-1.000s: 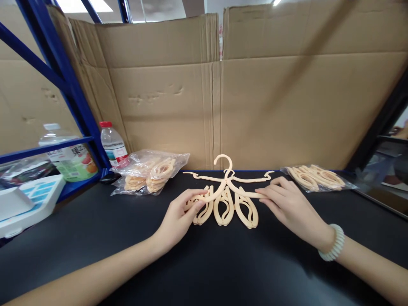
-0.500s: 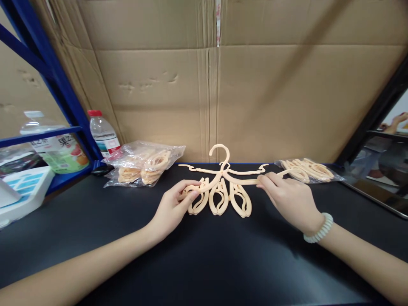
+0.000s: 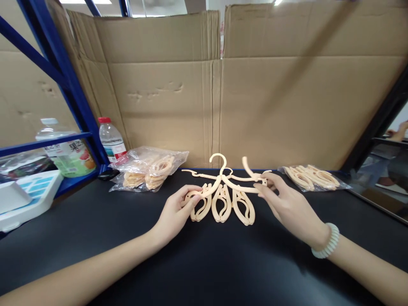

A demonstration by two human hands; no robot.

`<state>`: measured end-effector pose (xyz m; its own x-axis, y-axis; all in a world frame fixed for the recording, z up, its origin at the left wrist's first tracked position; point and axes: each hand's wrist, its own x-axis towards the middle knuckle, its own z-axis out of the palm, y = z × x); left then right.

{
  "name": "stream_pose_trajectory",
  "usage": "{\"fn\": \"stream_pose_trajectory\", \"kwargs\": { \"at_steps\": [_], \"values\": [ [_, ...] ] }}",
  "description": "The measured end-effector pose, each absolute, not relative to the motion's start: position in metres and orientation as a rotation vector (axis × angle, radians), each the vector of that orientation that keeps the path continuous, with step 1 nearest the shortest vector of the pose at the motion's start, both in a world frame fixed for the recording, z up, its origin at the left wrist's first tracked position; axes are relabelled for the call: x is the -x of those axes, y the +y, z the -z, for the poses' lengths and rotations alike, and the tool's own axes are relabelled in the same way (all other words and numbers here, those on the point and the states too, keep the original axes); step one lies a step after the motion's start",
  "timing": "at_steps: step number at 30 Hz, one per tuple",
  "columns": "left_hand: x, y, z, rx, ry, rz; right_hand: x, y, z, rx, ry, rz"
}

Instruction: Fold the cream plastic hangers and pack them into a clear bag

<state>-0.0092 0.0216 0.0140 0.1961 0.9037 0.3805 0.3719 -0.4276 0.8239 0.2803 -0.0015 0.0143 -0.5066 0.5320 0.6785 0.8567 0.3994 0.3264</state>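
A cream folding hanger is held up by its two arms, hook on top. My left hand pinches the end of its left arm. At the end of the right arm, the fingers of my right hand are closed around the joint, where a short hinged segment points up and inward. Just behind lies another unfolded hanger, partly hidden. Several folded hangers lie fanned out on the black table below the held one.
On the left are a clear bag of folded hangers, a red-capped bottle, a larger labelled bottle and a white-and-blue tray. Another bagged set lies at the right. A cardboard wall stands behind the table.
The right arm's end segment has swung from pointing outward to pointing up and inward, with my right hand turning at the joint. My left hand keeps its pinch. The camera has tilted up slightly.
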Motion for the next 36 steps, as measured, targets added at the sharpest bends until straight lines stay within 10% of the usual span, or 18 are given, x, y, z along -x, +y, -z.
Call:
{"fn": "stream_pose_trajectory", "kwargs": {
  "at_steps": [14, 36],
  "values": [
    [0.009, 0.020, -0.013, -1.789, 1.171, -1.232, -0.283, 0.007, -0.008, 1.097, -1.902, -0.291],
    [-0.015, -0.001, -0.009, -1.452, 0.845, -1.218, -0.250, -0.015, -0.015, 0.896, -1.353, -1.188]
  ]
}}
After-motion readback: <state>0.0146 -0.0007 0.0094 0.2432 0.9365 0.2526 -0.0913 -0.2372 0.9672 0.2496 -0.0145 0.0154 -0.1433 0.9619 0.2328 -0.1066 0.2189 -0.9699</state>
